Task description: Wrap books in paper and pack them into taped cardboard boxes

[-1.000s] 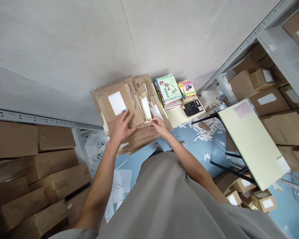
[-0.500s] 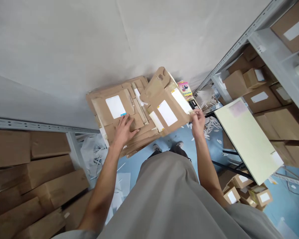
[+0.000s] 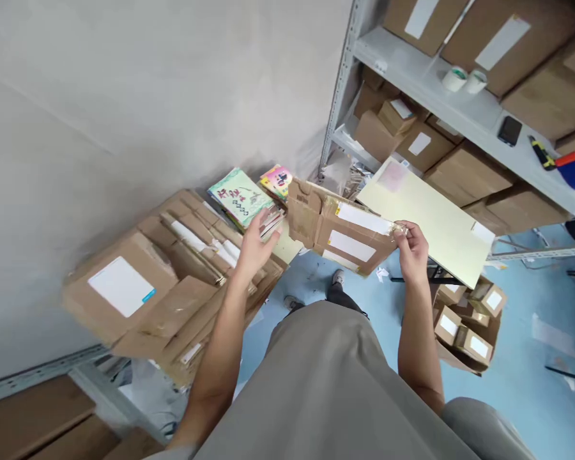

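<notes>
My right hand (image 3: pixel 412 249) grips the edge of a flattened cardboard box (image 3: pixel 340 233) with white labels and tape, and holds it up in the air over the blue floor. My left hand (image 3: pixel 255 246) is free of the pile, fingers spread, reaching toward the near end of that box. Below and left of it lies a stack of flattened cardboard boxes (image 3: pixel 172 281), the top one with a white label. Just beyond my left hand sits a pile of books (image 3: pixel 242 198) with a green cover on top.
A pale green table (image 3: pixel 426 220) stands right of the held box. Grey metal shelving (image 3: pixel 460 115) carries brown cartons, tape rolls, a phone and tools. Small labelled boxes (image 3: pixel 464 319) lie on the floor by my right leg. A grey wall fills the left.
My right hand lifted a flattened box off the stack and swung it right. My left hand came off the stack and rose toward the box. My view turned right.
</notes>
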The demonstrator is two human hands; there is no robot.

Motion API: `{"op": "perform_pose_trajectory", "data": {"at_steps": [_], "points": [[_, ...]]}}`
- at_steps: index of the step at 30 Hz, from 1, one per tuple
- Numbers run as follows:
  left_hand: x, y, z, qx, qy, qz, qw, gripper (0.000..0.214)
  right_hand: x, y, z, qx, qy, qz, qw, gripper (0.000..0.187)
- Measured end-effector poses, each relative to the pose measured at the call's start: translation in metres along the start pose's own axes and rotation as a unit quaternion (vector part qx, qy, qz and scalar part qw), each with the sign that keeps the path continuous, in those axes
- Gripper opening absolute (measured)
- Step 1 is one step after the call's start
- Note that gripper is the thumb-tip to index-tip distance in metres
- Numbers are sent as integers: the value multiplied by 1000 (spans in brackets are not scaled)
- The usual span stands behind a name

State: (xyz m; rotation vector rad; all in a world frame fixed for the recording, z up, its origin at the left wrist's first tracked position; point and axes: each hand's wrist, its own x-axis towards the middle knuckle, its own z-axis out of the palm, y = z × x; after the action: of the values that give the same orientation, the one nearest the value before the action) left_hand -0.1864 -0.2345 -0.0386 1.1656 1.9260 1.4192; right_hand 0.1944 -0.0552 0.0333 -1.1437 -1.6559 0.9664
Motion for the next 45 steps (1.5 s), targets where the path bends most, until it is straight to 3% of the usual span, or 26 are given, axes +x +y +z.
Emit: {"op": "perform_pose_trajectory", "data": {"at_steps": [5,8,15,21,24,29,37,41,45], "points": [[33,-1,92,-35,-82,-37,995,85,14,48,-60,35,28,57,997,50],[54,9,147,-73,-97,-49,991,89,34,73,-98,47,23,83,995,51],[112,69,274,-192,-136,-84,968,66,85,117,-187,52,58,111,991,57],[145,105,374,-179,-154,-88,968,59,104,158,-242,71,68,155,983,68],[160,115,411,-186,-171,-87,964,57,105,185,-259,92,73,185,976,71],[199,122,462,-196,-208,-68,956,51,111,219,-278,32,118,232,965,64],[272,120,548,-142,-292,-17,946,64,146,233,-292,-22,191,251,949,60],[290,121,576,-99,-359,9,928,59,161,245,-286,-35,227,264,937,54],[303,125,593,-98,-409,-2,907,53,172,258,-279,-46,243,291,924,51]]}}
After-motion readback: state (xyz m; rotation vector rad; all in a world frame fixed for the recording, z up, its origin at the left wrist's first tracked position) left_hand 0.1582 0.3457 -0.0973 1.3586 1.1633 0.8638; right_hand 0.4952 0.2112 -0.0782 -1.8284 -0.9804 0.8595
